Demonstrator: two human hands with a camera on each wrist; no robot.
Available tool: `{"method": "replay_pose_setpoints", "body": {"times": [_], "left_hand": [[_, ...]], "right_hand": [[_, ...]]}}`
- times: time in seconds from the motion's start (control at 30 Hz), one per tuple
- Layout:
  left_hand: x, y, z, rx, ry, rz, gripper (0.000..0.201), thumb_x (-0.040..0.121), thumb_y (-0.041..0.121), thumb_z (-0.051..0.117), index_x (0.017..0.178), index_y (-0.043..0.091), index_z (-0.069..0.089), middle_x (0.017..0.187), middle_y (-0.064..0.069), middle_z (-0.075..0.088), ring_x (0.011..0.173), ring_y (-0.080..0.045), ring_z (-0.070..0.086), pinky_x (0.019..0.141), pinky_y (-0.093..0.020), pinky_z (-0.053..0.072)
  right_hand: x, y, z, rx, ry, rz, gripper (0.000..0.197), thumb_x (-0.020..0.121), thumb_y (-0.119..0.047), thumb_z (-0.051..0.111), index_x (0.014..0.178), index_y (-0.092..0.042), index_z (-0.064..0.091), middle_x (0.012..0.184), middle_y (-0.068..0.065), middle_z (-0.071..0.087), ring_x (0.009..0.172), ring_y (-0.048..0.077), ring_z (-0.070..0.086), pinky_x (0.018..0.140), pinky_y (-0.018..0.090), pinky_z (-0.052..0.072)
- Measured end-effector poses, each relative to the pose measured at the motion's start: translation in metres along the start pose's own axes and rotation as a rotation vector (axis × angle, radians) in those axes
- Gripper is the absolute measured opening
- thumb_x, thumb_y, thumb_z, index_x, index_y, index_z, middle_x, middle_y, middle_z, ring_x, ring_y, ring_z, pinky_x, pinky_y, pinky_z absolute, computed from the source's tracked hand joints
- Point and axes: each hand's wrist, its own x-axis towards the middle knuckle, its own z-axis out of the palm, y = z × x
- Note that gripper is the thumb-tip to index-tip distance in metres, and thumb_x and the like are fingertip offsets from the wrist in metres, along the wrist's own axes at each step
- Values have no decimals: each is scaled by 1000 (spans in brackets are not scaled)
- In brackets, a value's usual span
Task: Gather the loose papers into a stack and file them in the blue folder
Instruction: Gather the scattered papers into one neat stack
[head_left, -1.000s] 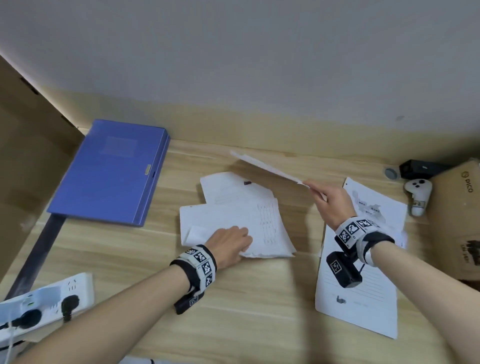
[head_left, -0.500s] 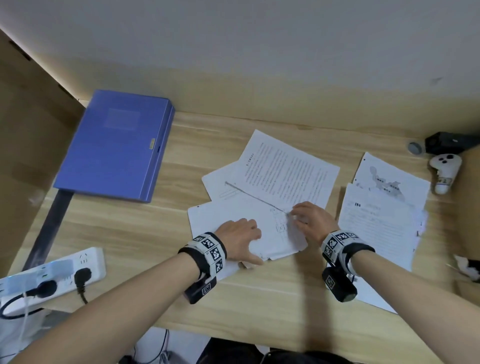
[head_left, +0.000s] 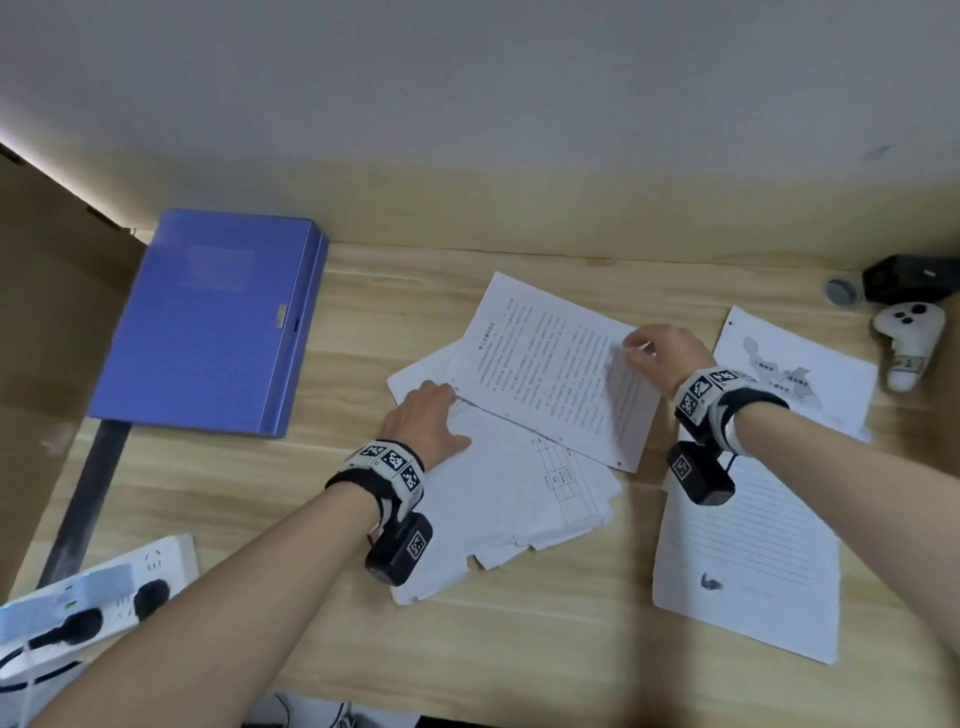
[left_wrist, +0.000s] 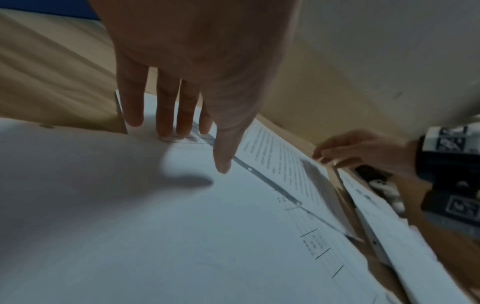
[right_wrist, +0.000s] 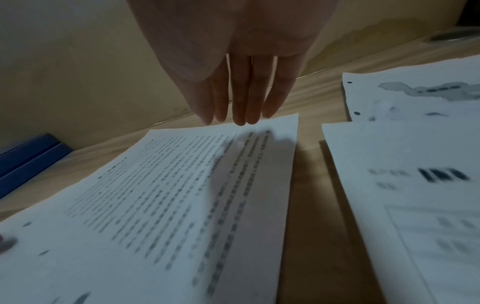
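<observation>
Left hand flat on the pile of papers in the middle of the tabletop, fingers straight and pressing down, most likely so the pile cannot slide. Right hand reaching over the page full of print, fingers straight and close together, tips at the far edge of that page, holding nothing. Page lying crooked across the top of the pile, one corner sticking out past it. Probably about to be nudged straight so the edges match up.

More loose sheets off to the right, near but apart from the pile: a lined sheet and a map sheet. Not yet gathered in.

Blue folder shut and flat at the far left of the tabletop, well apart from the papers. Nothing filed in it yet, by the look of things.

Power strip at the near left edge, white controller at the far right.
</observation>
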Motion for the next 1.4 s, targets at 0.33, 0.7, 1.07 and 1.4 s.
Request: {"method": "replay_pose_setpoints", "body": {"times": [0.33, 0.7, 1.07, 1.4], "left_hand": [[16, 2, 20, 85, -31, -60, 67, 76, 34, 81, 128, 20, 41, 124, -3, 52, 116, -24, 47, 87, -38, 45], [15, 18, 12, 122, -170, -85, 31, 81, 31, 74, 74, 15, 48, 84, -3, 54, 83, -30, 61, 62, -27, 35], [3, 51, 22, -158, -155, 35, 41, 91, 29, 62, 127, 10, 56, 121, -8, 62, 114, -32, 59, 88, -34, 46], [67, 106, -44, 219, -261, 430, 26, 83, 26, 68, 70, 28, 45, 81, -1, 60, 75, -25, 56, 66, -35, 42]], "right_hand": [[69, -12, 24, -202, -121, 79, 66, 68, -53, 79, 117, -16, 56, 120, 10, 56, 121, 32, 42, 93, 48, 47], [11, 13, 18, 305, 98, 67, 15, 91, -24, 59, 98, -11, 62, 90, 8, 64, 82, 29, 59, 68, 37, 45], [-117, 92, 25, 808, 331, 428, 3, 90, -14, 64, 91, -12, 65, 79, -1, 67, 72, 18, 60, 62, 28, 47], [-215, 138, 27, 1075, 507, 667, 13, 91, -4, 56, 94, -11, 66, 83, -1, 71, 73, 20, 66, 56, 24, 52]]}}
